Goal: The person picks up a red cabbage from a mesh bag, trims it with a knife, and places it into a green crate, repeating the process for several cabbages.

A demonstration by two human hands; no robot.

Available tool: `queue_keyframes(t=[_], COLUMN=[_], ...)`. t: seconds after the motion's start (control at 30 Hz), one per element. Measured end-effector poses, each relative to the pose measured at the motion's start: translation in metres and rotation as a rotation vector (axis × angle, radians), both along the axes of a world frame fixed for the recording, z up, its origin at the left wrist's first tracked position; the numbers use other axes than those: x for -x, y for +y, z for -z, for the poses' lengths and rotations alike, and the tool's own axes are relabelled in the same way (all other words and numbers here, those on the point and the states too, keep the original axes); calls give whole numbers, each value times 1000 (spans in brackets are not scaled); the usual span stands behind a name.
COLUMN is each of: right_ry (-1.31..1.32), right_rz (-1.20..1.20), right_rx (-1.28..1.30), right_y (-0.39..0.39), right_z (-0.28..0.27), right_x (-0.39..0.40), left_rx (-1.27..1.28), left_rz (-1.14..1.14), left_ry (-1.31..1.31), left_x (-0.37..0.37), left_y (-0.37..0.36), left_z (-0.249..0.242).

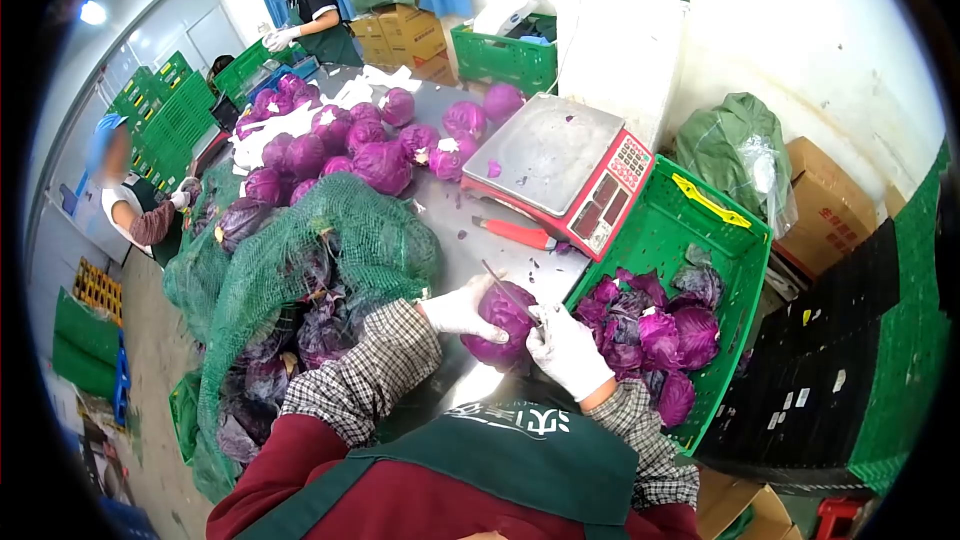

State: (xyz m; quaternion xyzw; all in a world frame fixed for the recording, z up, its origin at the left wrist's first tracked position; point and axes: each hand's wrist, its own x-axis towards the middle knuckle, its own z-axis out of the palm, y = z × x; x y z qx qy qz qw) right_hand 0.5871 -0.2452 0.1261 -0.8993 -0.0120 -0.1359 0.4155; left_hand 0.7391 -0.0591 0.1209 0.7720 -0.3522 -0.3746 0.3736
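A purple cabbage (499, 323) is held low over the metal table in front of me. My left hand (462, 310), in a white glove, is wrapped round its left side. My right hand (570, 352), gloved too, is closed on a knife; the handle is mostly hidden in the fist. The thin blade (507, 287) lies across the upper part of the cabbage. Just beyond, a red-handled tool (515, 233) rests on the table beside the red scale (560, 155). Right of my right hand, a green crate (735, 270) holds purple leaves and cabbage pieces (660, 338).
To the left, a green mesh bag (290, 250) with dark cabbages bulges beside my left arm. Several trimmed cabbages (380, 165) are heaped farther up the metal table (440, 225). Two co-workers stand at the far left. Cardboard boxes (822, 205) and a green sack (735, 145) sit beyond the crate.
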Motion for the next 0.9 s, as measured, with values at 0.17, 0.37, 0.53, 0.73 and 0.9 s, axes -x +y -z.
queue_keyframes(t=[0.17,0.37,0.53,0.73,0.9], right_ry=[-207,-258,-79,-205,-183], right_rz=[328,314,-132,-160,264], right_rx=[-99,-105,-321,-32,136], right_y=[-34,-79,-16,-23,-39], right_z=[26,55,23,9,25], right_x=[-11,12,-6,-6,-23], left_rx=[-35,-18,-116,-75,-76], left_rz=[5,47,194,173,166], left_ry=[-88,-41,-140,-96,-219], left_x=[6,-2,-9,-5,6], left_y=[4,5,-16,-15,-19], left_z=[-9,-2,-19,-20,-28])
